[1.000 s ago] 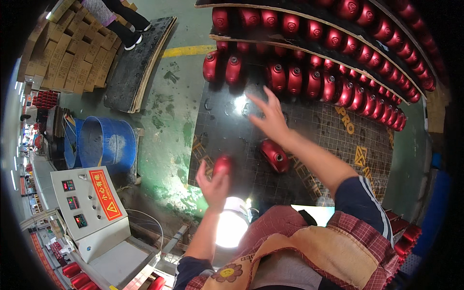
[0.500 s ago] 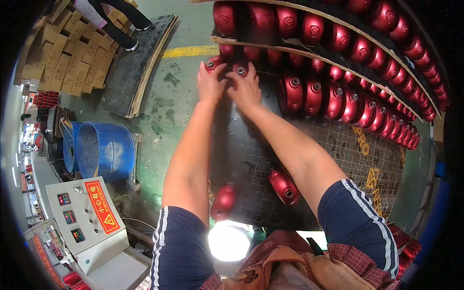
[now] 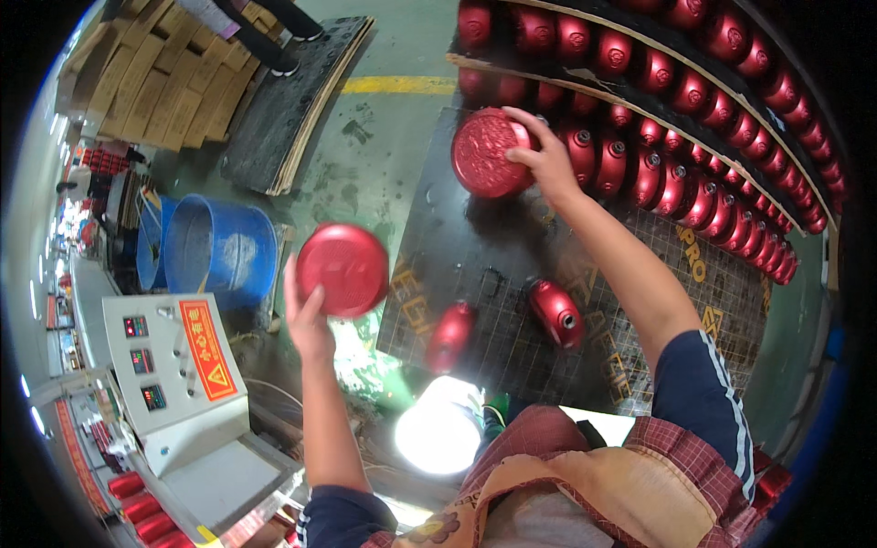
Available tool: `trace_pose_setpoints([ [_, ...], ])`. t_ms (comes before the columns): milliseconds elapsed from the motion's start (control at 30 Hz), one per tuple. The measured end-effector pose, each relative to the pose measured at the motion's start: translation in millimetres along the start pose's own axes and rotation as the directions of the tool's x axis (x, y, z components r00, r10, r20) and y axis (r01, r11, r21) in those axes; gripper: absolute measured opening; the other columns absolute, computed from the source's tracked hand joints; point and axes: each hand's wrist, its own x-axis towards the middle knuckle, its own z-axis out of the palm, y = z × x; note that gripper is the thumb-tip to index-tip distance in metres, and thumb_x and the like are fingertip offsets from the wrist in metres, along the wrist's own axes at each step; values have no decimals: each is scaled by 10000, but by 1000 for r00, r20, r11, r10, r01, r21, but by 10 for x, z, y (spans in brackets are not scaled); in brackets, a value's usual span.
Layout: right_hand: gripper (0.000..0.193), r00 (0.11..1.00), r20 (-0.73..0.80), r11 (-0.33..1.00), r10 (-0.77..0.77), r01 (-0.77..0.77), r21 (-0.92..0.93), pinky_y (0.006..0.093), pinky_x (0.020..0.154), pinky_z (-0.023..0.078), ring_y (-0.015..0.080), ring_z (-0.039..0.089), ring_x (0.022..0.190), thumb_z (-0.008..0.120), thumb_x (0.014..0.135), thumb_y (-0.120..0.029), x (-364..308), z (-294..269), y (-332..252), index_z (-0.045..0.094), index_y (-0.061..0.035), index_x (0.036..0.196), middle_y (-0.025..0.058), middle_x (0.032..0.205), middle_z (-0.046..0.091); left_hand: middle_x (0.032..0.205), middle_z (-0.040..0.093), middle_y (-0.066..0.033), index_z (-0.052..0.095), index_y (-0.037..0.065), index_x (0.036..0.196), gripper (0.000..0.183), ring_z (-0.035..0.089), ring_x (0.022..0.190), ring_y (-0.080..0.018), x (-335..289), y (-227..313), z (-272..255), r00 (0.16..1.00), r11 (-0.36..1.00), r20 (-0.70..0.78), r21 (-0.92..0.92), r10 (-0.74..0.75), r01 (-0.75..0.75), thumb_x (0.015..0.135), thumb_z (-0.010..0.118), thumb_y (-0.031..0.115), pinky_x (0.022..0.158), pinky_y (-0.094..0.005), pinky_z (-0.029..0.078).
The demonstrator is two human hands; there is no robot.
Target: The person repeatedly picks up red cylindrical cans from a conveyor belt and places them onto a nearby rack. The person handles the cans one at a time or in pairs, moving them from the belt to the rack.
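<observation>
A round, flat-faced red metal canister (image 3: 343,270) is in my left hand (image 3: 309,315), held out to the left past the board's edge, the fingers round its near-left rim. My right hand (image 3: 548,163) grips a second red metal canister (image 3: 489,152) by its right side, over the far-left part of the black board (image 3: 512,247). Its broad face, shiny and uneven, points up toward me. Two more red canisters stand on the near part of the board: one at left (image 3: 452,336), somewhat blurred, and one with its neck showing at right (image 3: 555,313).
Rows of red canisters (image 3: 671,187) fill the board's far right, with stacked layers on wooden boards (image 3: 585,87) behind. At left are a blue drum (image 3: 219,247) and a grey control box (image 3: 174,356). Cartons (image 3: 174,82) and a person's legs (image 3: 260,41) are farther off.
My hands, close together at the far end before, have parted. The left has swung left and nearer with a canister; the right has lifted and turned its canister face up. The view has shifted.
</observation>
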Motion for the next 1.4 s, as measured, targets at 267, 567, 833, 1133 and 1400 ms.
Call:
trace_pose_setpoints([
  [267,646,792,493,291,360,-598,747,466,1114,427,305,554,1258,607,842,-173,-2257,1038,-961,431,-65,1454,161,1372,546,1364,552,-193,423,94,1468,628,643,1050,-333,-2897,-120,-1201,891,468,25,-844,-454,263,913,536,366,765,-478,563],
  [567,454,373,805,-385,461,-733,560,523,1113,415,391,538,1260,412,1016,-250,-4827,2370,-392,490,18,1374,235,1390,522,1331,553,-157,526,171,1401,699,616,1028,-336,-4973,-1423,-1819,927,35,157,-983,-341,179,815,657,530,766,-396,547],
  [833,476,382,862,-132,332,-886,444,503,1094,439,371,512,1294,479,978,-289,-5609,2671,-236,513,-16,1365,205,1381,536,1368,501,-183,526,157,1396,643,575,1068,-329,-5639,-1773,-1917,966,-136,121,-987,-228,91,861,617,502,807,-419,554],
  [1133,451,123,807,-260,577,-909,325,495,909,553,279,636,1117,655,892,-432,-5755,2344,-651,635,-151,1244,77,1231,665,1379,504,-190,502,152,1403,635,572,1045,-321,-5935,-1473,-1697,905,-294,181,-954,-385,65,884,618,500,760,-410,552],
  [1400,477,723,393,536,569,-688,490,457,1045,482,278,572,1227,620,903,-180,-5118,143,-1105,523,-116,1365,125,1358,556,1428,484,-144,415,139,1487,621,547,1204,-333,-5329,-1248,-1327,910,335,76,-914,-409,227,937,579,378,971,-463,501],
])
